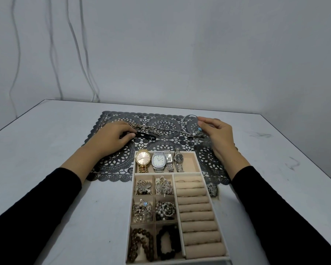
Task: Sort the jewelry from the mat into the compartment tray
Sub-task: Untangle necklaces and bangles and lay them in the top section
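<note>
While most pieces already sit in the compartment tray [197,162], the left hand [113,135] pinches a black strap [144,135] and the right hand [217,131] a silver bangle [183,122] on the mat [113,165], so next probably comes lifting each into a fitting compartment

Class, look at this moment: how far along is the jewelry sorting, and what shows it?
Done: the beige compartment tray holds four wristwatches up top, brooches and bead bracelets in small cells. In hand: the right hand pinches a silver bangle, the left hand grips a black item. Left: silver chains on the dark lace mat.
</note>
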The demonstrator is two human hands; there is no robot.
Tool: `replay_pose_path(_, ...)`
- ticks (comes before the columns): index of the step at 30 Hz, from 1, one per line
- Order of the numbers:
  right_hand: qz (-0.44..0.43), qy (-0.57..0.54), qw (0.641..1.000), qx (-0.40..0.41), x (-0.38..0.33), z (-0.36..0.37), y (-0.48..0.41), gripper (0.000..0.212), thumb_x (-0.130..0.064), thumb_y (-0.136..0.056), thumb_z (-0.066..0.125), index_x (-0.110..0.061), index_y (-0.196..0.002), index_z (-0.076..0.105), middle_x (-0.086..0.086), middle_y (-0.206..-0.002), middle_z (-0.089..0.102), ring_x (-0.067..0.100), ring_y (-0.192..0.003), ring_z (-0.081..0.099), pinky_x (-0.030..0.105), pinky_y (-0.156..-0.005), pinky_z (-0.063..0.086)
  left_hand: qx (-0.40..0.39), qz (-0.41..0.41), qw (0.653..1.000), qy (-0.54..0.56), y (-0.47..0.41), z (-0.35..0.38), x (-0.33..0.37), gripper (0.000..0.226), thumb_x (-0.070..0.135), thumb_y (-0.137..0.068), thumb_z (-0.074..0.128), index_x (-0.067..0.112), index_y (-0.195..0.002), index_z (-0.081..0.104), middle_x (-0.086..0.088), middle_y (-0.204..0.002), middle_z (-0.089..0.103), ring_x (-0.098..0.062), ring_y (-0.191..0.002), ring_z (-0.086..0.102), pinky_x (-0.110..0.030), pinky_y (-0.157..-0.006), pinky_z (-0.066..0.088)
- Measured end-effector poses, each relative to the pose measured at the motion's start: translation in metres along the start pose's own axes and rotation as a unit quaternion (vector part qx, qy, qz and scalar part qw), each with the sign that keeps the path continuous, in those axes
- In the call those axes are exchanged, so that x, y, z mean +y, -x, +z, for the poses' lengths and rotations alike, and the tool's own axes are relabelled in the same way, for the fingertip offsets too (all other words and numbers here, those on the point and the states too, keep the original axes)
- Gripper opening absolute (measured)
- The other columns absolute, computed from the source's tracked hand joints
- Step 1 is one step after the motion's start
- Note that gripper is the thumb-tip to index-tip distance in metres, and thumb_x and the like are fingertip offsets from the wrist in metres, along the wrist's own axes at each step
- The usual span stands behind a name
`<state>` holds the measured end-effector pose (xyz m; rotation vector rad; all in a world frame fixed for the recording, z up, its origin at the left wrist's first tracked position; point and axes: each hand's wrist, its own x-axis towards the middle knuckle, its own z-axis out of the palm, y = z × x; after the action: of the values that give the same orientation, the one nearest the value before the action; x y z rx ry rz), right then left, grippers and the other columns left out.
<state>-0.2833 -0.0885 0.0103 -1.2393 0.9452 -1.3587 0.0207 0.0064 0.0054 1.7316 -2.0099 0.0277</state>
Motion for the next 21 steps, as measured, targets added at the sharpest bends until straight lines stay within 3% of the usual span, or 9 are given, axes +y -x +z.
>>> replay_pose_path(6,0.002,0.006,1.0,0.002,0.0,-0.001,0.0,0.017,-0.003,-0.078,0.074,-0.009,-0.094,0.075,0.013,-0.097,0.073,0.025,-0.09,0.07,0.028,-0.076,0.058,-0.012,0.05,0.998,0.023,-0.004,0.002,0.011,0.023,0.027,-0.091,0.065,0.018,-0.11,0.072,0.004,-0.114,0.066,-0.012,-0.098,0.062,-0.028,-0.088,0.049)
replay_pose_path(12,0.001,0.007,1.0,0.006,-0.002,-0.001,0.0,0.018,-0.002,-0.078,0.075,-0.009,-0.094,0.076,0.012,-0.094,0.074,0.021,-0.086,0.07,0.031,-0.083,0.057,-0.004,0.031,0.999,0.039,-0.005,0.003,0.013,0.008,0.024,-0.088,0.068,0.018,-0.092,0.072,0.005,-0.098,0.066,-0.012,-0.089,0.06,-0.034,-0.084,0.05)
replay_pose_path(15,0.005,0.0,1.0,0.003,-0.006,0.001,0.004,0.018,-0.002,-0.079,0.073,-0.008,-0.096,0.075,0.006,-0.089,0.075,0.013,-0.08,0.07,0.023,-0.072,0.057,0.006,0.031,0.999,0.027,-0.003,0.006,0.014,0.005,0.022,-0.09,0.066,0.017,-0.091,0.068,0.005,-0.093,0.063,-0.012,-0.088,0.058,-0.035,-0.083,0.05)
replay_pose_path(21,-0.006,0.002,1.0,0.011,-0.017,0.004,0.011,0.019,-0.003,-0.079,0.074,-0.007,-0.097,0.074,0.004,-0.087,0.075,0.011,-0.08,0.068,0.024,-0.082,0.056,0.103,0.003,0.993,0.06,0.004,-0.003,0.024,0.005,0.015,-0.092,0.062,0.011,-0.092,0.066,0.003,-0.091,0.062,-0.013,-0.087,0.055,-0.026,-0.08,0.041)
